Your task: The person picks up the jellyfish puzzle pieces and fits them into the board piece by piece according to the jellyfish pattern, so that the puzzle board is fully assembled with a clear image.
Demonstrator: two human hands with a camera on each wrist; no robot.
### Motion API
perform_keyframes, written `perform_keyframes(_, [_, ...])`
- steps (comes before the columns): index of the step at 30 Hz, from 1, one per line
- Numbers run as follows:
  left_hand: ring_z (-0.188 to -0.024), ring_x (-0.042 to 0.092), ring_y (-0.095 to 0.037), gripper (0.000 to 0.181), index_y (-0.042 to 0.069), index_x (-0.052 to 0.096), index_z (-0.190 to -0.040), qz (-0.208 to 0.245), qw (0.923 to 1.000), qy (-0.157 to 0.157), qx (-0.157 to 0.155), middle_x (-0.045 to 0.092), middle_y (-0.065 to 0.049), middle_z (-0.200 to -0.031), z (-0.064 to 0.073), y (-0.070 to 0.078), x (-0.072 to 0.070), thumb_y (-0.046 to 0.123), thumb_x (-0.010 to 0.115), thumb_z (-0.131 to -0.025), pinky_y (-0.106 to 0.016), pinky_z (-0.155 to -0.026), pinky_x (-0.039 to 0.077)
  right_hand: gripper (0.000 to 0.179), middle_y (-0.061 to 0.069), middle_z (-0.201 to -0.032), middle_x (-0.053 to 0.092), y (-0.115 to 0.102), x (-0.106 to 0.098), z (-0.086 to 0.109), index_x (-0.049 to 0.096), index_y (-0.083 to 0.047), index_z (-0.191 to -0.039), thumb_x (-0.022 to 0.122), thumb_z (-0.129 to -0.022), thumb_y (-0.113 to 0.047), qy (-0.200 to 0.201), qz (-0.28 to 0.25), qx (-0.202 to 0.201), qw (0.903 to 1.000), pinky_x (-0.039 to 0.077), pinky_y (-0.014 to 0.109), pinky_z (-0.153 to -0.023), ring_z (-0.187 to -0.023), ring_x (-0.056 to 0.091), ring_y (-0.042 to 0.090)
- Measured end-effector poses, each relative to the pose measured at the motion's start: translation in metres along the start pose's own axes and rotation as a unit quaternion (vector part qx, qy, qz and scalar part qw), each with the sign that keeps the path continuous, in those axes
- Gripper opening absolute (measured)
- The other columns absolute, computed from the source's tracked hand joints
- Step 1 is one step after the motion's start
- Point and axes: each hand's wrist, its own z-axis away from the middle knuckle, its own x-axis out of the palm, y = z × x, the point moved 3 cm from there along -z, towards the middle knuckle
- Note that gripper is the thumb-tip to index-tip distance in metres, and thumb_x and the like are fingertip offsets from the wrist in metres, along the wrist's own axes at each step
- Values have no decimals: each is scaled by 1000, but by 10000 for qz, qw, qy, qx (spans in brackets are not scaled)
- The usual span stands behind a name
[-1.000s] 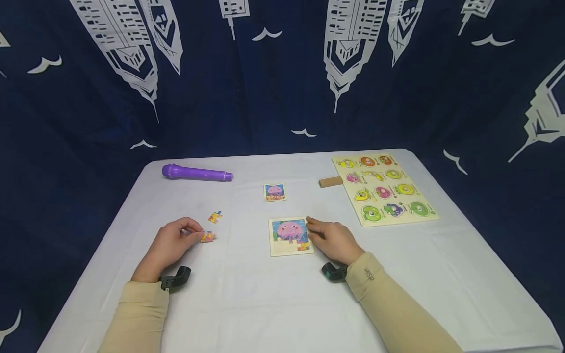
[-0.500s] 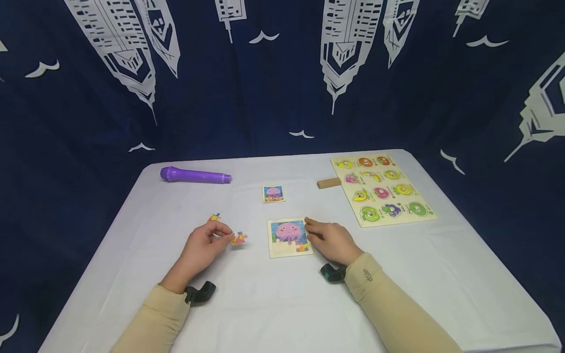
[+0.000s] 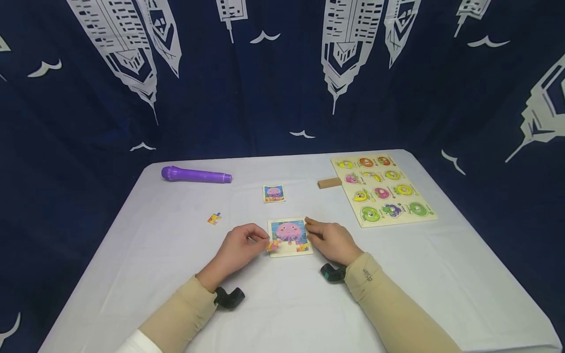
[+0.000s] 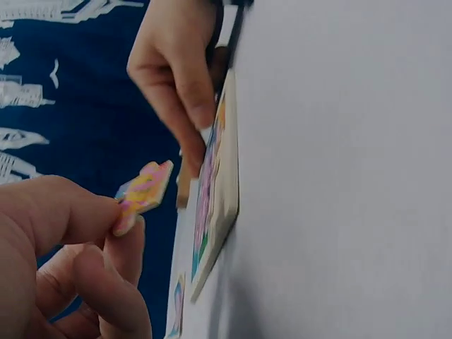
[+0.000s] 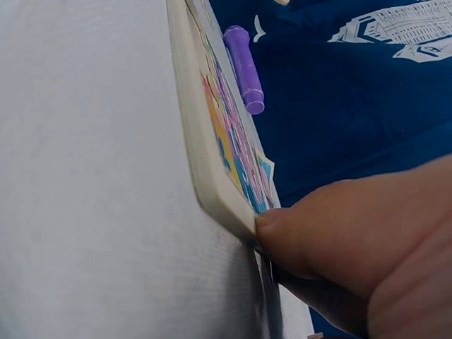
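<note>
My left hand [image 3: 243,247] pinches a small jigsaw piece [image 4: 143,194], pink and yellow, between thumb and fingertips. In the head view the piece overlaps the lower left of the puzzle board [image 3: 284,254]. That square board has a pale rim and a pink octopus picture, with bare wood along its lower left. My right hand [image 3: 333,240] holds the board's right edge, the index finger at the upper corner and the thumb [image 5: 272,222] on the rim. Another jigsaw piece [image 3: 214,218], yellow and orange, lies on the table to the left.
A small octopus picture card [image 3: 274,193] lies behind the board. The purple toy microphone [image 3: 196,175] is at the back left. At the back right are a brown wooden block [image 3: 329,183] and a large fruit puzzle board [image 3: 399,215] on the white-covered table [image 3: 282,314].
My left hand has carried the jigsaw piece off the table and rightward to the puzzle board's left edge. The right hand keeps its place at the board.
</note>
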Motion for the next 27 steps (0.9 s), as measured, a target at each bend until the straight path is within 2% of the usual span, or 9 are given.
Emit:
perform_keyframes(4, [-58, 54, -11, 4, 23, 73, -93, -188, 9997, -158, 68, 71, 8, -86, -7, 6, 16, 22, 77, -91, -28, -58, 45, 38, 0, -150, 57, 0, 0, -1, 67, -8, -136, 66, -101, -23, 1, 5, -16, 10000, 45, 51, -111, -136, 55, 28])
perform_keyframes(11, [-74, 59, -8, 4, 23, 72, -94, -746, 9969, -190, 168, 69, 11, -84, -14, 16, 33, 23, 75, -91, -29, -67, 48, 38, 1, -150, 57, -1, 0, 0, 66, -8, -136, 66, -101, -23, -2, 74, -28, 10000, 45, 51, -110, -136, 55, 29])
perform_keyframes(15, [-76, 60, -7, 4, 24, 71, -93, -1078, 9938, -172, 219, 69, 12, -83, -15, 16, 39, 24, 75, -92, -29, -67, 48, 38, 2, -150, 57, -1, 0, 1, 67, -8, -136, 66, -100, -23, 2, 40, -70, 10000, 45, 51, -110, -136, 56, 29])
perform_keyframes(27, [-77, 60, -5, 4, 25, 76, -96, -1357, 9901, 15, 349, 68, 15, -83, -19, 8, 48, 24, 77, -92, -28, -66, 47, 39, 1, -151, 56, 1, -1, -1, 66, -9, -137, 65, -101, -24, -43, 103, -36, 9999, 45, 51, -111, -137, 55, 28])
